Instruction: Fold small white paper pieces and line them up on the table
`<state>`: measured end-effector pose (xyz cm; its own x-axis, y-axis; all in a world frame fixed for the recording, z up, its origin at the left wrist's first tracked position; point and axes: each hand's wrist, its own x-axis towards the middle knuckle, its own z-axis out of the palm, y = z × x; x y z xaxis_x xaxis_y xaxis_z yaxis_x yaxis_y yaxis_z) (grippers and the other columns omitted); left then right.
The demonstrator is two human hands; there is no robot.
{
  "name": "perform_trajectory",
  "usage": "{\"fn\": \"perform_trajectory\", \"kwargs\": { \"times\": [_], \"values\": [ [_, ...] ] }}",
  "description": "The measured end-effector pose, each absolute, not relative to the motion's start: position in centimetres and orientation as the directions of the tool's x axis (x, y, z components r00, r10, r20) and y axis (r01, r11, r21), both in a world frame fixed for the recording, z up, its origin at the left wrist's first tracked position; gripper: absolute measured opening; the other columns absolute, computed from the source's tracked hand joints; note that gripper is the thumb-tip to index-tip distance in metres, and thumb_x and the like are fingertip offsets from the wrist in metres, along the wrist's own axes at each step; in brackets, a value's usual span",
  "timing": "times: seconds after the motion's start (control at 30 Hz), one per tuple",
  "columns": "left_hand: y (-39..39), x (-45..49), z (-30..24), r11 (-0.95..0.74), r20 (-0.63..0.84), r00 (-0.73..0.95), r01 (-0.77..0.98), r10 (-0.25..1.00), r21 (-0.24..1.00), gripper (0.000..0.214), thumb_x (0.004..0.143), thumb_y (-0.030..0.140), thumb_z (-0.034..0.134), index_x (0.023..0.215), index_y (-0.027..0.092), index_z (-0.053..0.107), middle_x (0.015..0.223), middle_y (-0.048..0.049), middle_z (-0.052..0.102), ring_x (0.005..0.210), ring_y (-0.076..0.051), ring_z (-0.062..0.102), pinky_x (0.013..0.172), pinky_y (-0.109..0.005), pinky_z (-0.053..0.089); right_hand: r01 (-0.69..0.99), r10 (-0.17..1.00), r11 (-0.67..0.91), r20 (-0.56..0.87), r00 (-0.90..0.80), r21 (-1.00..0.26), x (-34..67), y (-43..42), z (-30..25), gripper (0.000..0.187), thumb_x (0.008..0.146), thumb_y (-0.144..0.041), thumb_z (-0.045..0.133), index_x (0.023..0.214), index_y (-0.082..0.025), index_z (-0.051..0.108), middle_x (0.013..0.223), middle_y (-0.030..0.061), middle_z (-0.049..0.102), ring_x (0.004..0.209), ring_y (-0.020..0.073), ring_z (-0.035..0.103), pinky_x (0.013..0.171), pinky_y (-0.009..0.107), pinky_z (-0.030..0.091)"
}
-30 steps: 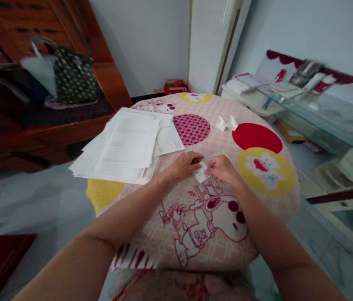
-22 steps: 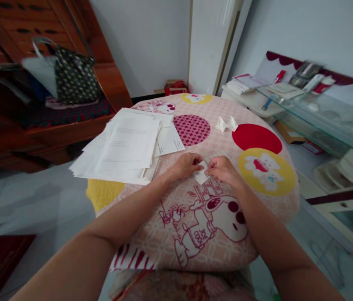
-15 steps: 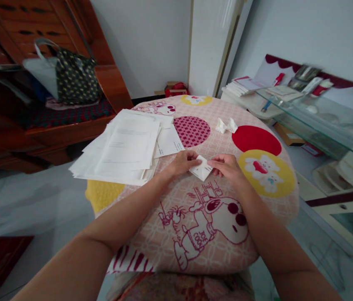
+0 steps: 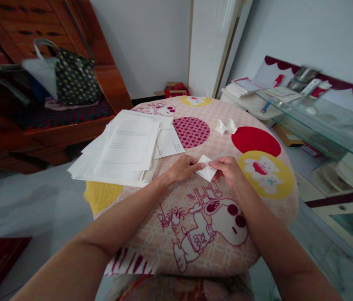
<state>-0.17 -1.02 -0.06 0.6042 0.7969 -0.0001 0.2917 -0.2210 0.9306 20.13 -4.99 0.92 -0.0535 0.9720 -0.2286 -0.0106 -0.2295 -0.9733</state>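
A small folded square of white printed paper (image 4: pixel 206 170) is held just over the table, one corner toward me. My left hand (image 4: pixel 185 167) pinches its left corner, thumb on top. On the right corner, my right hand (image 4: pixel 228 168) grips with thumb above and fingers curled beneath. Beyond the hands stand two small folded white paper pieces (image 4: pixel 225 126), side by side. Left of my left hand lies a loose stack of printed paper sheets (image 4: pixel 123 146), its edges uneven.
A patterned pink cloth covers the round table (image 4: pixel 217 255). To the right is a glass-topped cabinet (image 4: pixel 320 121) with papers and small items. A wooden bench (image 4: pixel 107 88) at the left carries a dotted bag (image 4: pixel 74 77). A red item (image 4: pixel 176 90) sits on the floor behind.
The folded paper has shifted slightly to the right. My left thumb now reaches further over its face, and my right hand has moved a little with it.
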Motion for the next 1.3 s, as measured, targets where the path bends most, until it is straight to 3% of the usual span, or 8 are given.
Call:
{"fn": "perform_trajectory", "kwargs": {
  "times": [0.2,0.37,0.43,0.6,0.77,0.97,1.13,1.3],
  "values": [
    [-1.9,-0.1,0.8,-0.188,0.048,0.565,0.192,0.823,0.963,0.061,0.082,0.068,0.063,0.053,0.018,0.041,0.051,0.0061,0.032,0.048,-0.006,0.024,0.048,-0.025,0.015,-0.116,0.962,-0.268,-0.261,-0.076,-0.956,19.9,-5.0,1.3,0.036,0.055,-0.044,0.085,0.057,-0.017,0.062,0.047,0.0026,0.061,0.034,0.0129,0.052,0.031,0.024,0.039],
    [-1.7,-0.6,0.9,-0.157,0.013,0.596,0.191,0.803,0.969,0.064,0.080,0.070,0.065,0.051,0.018,0.043,0.047,0.0067,0.030,0.046,-0.006,0.023,0.048,-0.025,0.015,-0.096,0.968,-0.245,-0.237,-0.088,-0.965,20.1,-5.0,1.4,0.035,0.056,-0.044,0.084,0.057,-0.018,0.061,0.048,0.0031,0.062,0.034,0.0133,0.052,0.032,0.024,0.038],
    [-1.5,-0.8,0.8,-0.171,0.002,0.624,0.210,0.782,0.963,0.059,0.082,0.067,0.064,0.055,0.017,0.051,0.049,0.0057,0.035,0.047,-0.006,0.028,0.048,-0.024,0.018,-0.046,0.970,-0.221,-0.215,-0.111,-0.974,20.3,-5.1,1.5,0.033,0.059,-0.043,0.082,0.056,-0.017,0.062,0.048,0.0037,0.062,0.035,0.0135,0.052,0.034,0.025,0.038],
    [-1.3,-0.7,1.0,-0.176,0.035,0.641,0.157,0.766,0.972,0.033,0.084,0.047,0.068,0.089,0.014,0.071,0.070,-0.0010,0.062,0.061,-0.009,0.049,0.054,-0.021,0.033,0.137,0.951,-0.195,-0.221,-0.214,-0.971,20.2,-5.4,1.7,0.029,0.064,-0.040,0.079,0.056,-0.017,0.064,0.046,0.0012,0.059,0.038,0.0115,0.049,0.038,0.024,0.035],
    [-1.4,-0.6,1.1,-0.126,0.009,0.596,0.155,0.803,0.980,0.019,0.084,0.031,0.071,0.076,0.014,0.065,0.059,0.0031,0.056,0.053,-0.006,0.046,0.050,-0.019,0.032,0.142,0.963,-0.146,-0.173,-0.205,-0.979,19.6,-5.4,1.7,0.025,0.064,-0.039,0.078,0.059,-0.017,0.067,0.053,0.0008,0.063,0.047,0.0118,0.053,0.046,0.024,0.039],
    [-1.4,-0.5,0.9,-0.015,0.004,0.514,0.017,0.858,1.000,0.013,0.091,0.024,0.066,0.087,0.014,0.058,0.064,0.0015,0.063,0.055,-0.008,0.060,0.055,-0.020,0.049,0.089,0.994,-0.058,-0.066,-0.092,-0.994,19.6,-4.9,1.3,0.028,0.062,-0.039,0.080,0.074,-0.015,0.074,0.069,0.0036,0.071,0.063,0.0166,0.061,0.058,0.028,0.047],
    [-1.5,-0.2,0.9,0.008,0.002,0.511,-0.017,0.859,1.000,0.009,0.092,0.018,0.062,0.088,0.014,0.056,0.070,0.0003,0.065,0.062,-0.009,0.067,0.061,-0.022,0.056,0.040,0.997,-0.066,-0.064,0.053,-0.997,19.5,-4.7,1.2,0.054,0.057,-0.039,0.084,0.106,-0.017,0.074,0.087,0.0065,0.076,0.069,0.0189,0.065,0.060,0.029,0.050],
    [-1.6,0.0,0.6,-0.003,0.012,0.512,-0.019,0.859,1.000,0.009,0.093,0.018,0.060,0.089,0.015,0.053,0.073,-0.0013,0.067,0.065,-0.011,0.068,0.064,-0.024,0.057,0.131,0.998,-0.004,0.004,0.063,-0.991,19.4,-5.0,1.0,0.032,0.066,-0.045,0.078,0.078,-0.016,0.074,0.070,0.0042,0.069,0.062,0.0166,0.058,0.055,0.028,0.045]
  ]
}}
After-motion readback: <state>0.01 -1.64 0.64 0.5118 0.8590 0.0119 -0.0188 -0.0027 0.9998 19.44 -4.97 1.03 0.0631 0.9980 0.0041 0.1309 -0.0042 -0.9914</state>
